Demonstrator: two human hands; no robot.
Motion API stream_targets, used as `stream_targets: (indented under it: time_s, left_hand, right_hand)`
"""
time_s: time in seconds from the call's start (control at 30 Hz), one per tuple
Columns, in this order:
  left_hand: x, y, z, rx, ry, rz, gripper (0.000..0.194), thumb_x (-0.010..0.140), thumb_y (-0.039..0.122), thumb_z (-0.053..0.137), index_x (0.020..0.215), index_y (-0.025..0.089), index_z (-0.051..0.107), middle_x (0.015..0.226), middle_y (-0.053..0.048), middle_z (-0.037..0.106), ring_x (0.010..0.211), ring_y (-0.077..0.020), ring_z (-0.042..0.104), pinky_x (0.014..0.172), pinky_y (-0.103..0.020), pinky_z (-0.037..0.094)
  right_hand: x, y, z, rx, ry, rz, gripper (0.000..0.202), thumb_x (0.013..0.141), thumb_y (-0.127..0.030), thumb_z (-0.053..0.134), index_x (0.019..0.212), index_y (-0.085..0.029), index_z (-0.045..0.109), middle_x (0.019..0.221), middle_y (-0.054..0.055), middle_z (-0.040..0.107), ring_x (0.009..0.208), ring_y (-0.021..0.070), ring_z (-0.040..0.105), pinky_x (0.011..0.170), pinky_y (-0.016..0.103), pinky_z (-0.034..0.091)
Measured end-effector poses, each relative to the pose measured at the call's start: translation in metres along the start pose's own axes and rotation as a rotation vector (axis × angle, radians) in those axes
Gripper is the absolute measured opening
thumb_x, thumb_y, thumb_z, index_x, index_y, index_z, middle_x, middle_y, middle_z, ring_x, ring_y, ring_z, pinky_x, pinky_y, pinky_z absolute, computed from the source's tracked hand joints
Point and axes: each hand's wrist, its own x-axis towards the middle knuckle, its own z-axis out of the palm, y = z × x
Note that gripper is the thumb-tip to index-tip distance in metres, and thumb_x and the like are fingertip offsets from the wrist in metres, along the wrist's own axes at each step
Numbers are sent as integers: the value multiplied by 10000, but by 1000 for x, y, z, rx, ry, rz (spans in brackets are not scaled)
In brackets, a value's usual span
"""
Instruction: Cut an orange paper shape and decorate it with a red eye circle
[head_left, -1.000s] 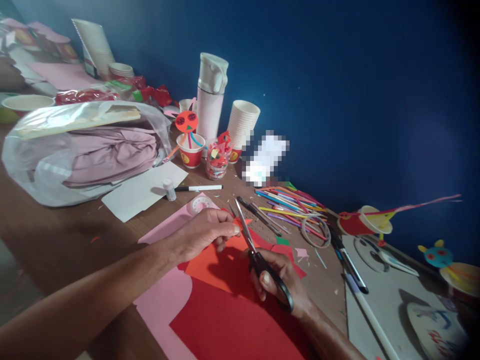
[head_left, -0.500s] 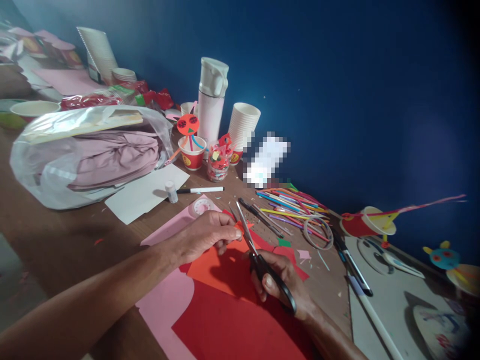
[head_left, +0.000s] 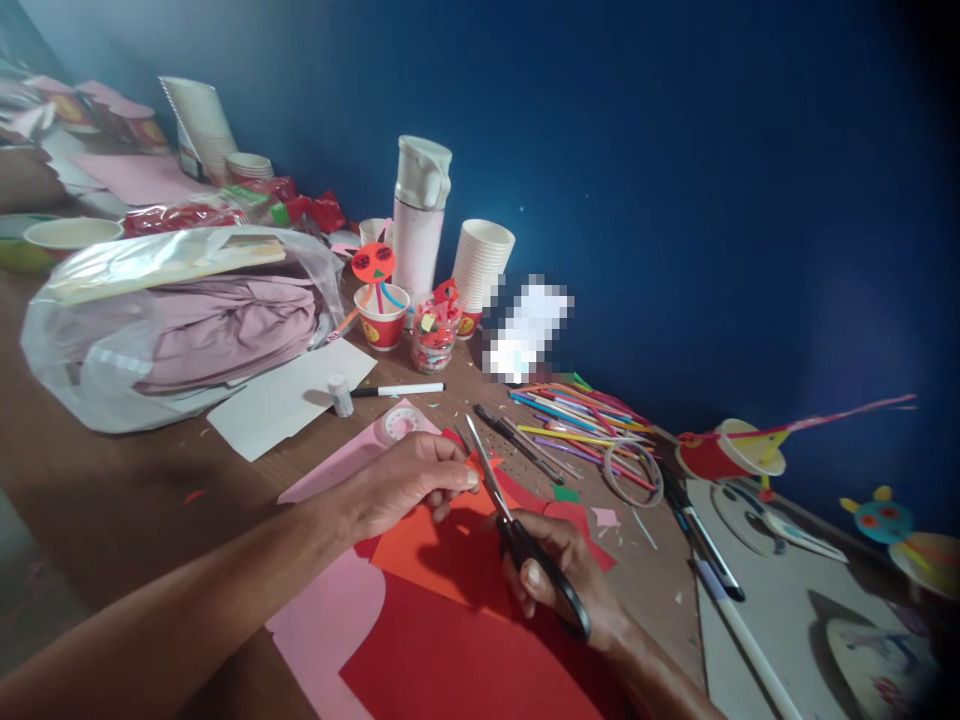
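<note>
On the brown desk [head_left: 210,500], a red paper sheet [head_left: 480,660] lies at lower centre, partly under an orange paper sheet [head_left: 420,548]; both look light and easily creased, best lifted by an edge. Near frame centre, the right hand [head_left: 568,548] grips the black-handled scissors [head_left: 519,538], likely stiff and fairly light, while the left hand [head_left: 412,480] pinches a small orange paper piece [head_left: 475,464], probably flimsy and best held by its margin
</note>
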Motion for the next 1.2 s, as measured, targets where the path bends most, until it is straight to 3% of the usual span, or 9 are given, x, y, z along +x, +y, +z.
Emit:
stream_targets:
  time_s: [0.4, 0.77, 1.2]
  left_hand:
    - [-2, 7, -1, 4, -19, -53, 172, 594, 242, 654, 538, 143, 524, 500, 59, 485, 424, -34, 359, 447, -194, 358]
    - [-1, 8, -2, 64, -24, -106, 127, 617, 220, 628, 539, 138, 571, 409, 55, 477, 382, -51, 394, 376, -185, 277]
    - [-1, 8, -5, 75, -40, -87, 156, 611, 213, 633, 502, 142, 547, 382, 63, 442, 364, -52, 393, 368, -183, 279]
  right_hand:
    - [-2, -3, -5, -29, -36, 38, 596, 701, -633, 636, 991, -113, 642, 525, -38, 464, 410, 70, 395, 412, 195, 319]
    - [-2, -4, -9, -32, -63, 33, 520, 719, -556, 674, 1001, -121, 636, 546, -43, 456, 456, 70, 387, 444, 189, 323]
    - [-1, -4, -7, -25, -48, 55, 531, 701, -565, 681, 985, -118, 641, 536, -41, 460, 425, 68, 398, 426, 190, 337]
